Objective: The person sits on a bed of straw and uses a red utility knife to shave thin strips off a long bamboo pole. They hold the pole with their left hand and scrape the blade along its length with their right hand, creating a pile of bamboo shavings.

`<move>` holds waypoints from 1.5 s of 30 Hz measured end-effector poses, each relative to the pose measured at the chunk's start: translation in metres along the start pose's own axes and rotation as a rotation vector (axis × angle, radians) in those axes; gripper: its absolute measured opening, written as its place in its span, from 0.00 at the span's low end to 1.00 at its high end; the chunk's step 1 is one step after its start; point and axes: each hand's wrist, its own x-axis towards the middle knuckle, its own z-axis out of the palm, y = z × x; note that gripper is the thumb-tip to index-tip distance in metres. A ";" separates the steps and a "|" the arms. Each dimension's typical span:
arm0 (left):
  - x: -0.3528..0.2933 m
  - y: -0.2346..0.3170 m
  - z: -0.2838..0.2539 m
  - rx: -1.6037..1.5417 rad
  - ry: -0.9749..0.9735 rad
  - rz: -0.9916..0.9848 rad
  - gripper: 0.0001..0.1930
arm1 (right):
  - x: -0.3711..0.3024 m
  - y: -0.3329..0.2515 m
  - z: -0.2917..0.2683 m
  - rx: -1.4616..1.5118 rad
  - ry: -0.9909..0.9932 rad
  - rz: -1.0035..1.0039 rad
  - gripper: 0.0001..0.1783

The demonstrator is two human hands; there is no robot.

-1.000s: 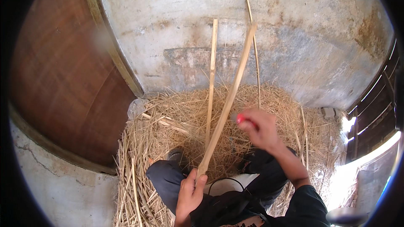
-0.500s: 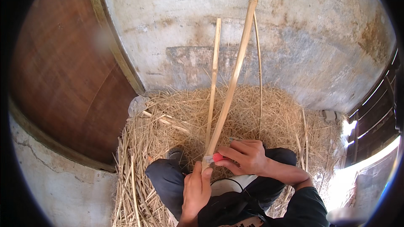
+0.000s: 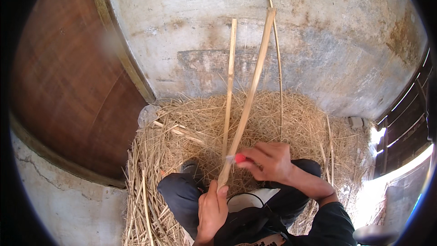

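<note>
My left hand (image 3: 212, 210) grips the near end of a long, pale bamboo strip (image 3: 255, 79), which slants up and away toward the wall. Closed in my right hand (image 3: 274, 161) is a small red-handled knife (image 3: 240, 158). Its metal blade lies against the strip a short way beyond my left hand; motion blurs it somewhat, and my fingers hide much of the handle.
Two thinner strips, one at left (image 3: 231, 64) and one at right (image 3: 278, 59), stand near the stained wall (image 3: 337, 41). Shavings (image 3: 296, 114) cover the ground. A brown door panel (image 3: 68, 77) is at left, dark slats (image 3: 405, 114) at right.
My right hand has slid the knife farther up the strip, away from my left hand. The strip's far end has dipped slightly, and the thin strip's tip now shows above it.
</note>
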 end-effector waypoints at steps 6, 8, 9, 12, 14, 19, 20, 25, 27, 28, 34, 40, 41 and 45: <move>-0.009 -0.010 0.000 -0.013 -0.019 -0.031 0.13 | 0.010 0.017 -0.007 -0.046 0.027 0.032 0.17; -0.011 -0.012 -0.001 -0.008 -0.018 -0.026 0.13 | 0.011 0.016 -0.007 -0.057 0.016 0.024 0.16; -0.012 -0.013 -0.002 0.001 -0.015 -0.026 0.13 | 0.012 0.015 -0.007 -0.059 0.016 0.019 0.16; -0.016 -0.018 -0.003 0.011 -0.022 -0.052 0.14 | 0.013 0.018 -0.009 -0.062 0.018 0.046 0.14; -0.023 -0.022 -0.001 0.022 -0.025 -0.090 0.15 | 0.015 0.038 -0.008 -0.054 0.062 0.091 0.13; -0.052 -0.026 -0.007 0.017 -0.170 -0.170 0.23 | 0.030 0.118 -0.031 -0.079 0.229 0.547 0.13; -0.056 -0.022 -0.010 0.004 -0.240 -0.242 0.25 | 0.039 0.134 -0.039 -0.136 0.225 0.587 0.14; -0.067 -0.023 -0.016 -0.073 -0.312 -0.225 0.25 | 0.029 0.135 -0.042 -0.072 0.378 0.558 0.16; -0.066 -0.024 -0.019 -0.088 -0.326 -0.202 0.25 | 0.030 0.138 -0.043 -0.070 0.386 0.560 0.16; -0.065 -0.025 -0.019 -0.106 -0.326 -0.184 0.25 | 0.030 0.138 -0.043 -0.073 0.390 0.549 0.17; -0.058 -0.047 -0.023 -0.157 -0.338 -0.131 0.23 | 0.024 0.154 -0.053 1.320 0.092 0.898 0.24; -0.032 -0.059 -0.006 -0.070 -0.188 -0.074 0.17 | 0.016 0.108 -0.030 1.480 0.102 1.005 0.26; -0.027 -0.058 -0.005 -0.056 -0.148 -0.060 0.17 | 0.014 0.093 -0.023 1.361 0.099 1.009 0.26; -0.008 -0.046 0.001 -0.071 -0.059 -0.063 0.17 | 0.002 0.044 0.001 0.569 0.035 0.462 0.16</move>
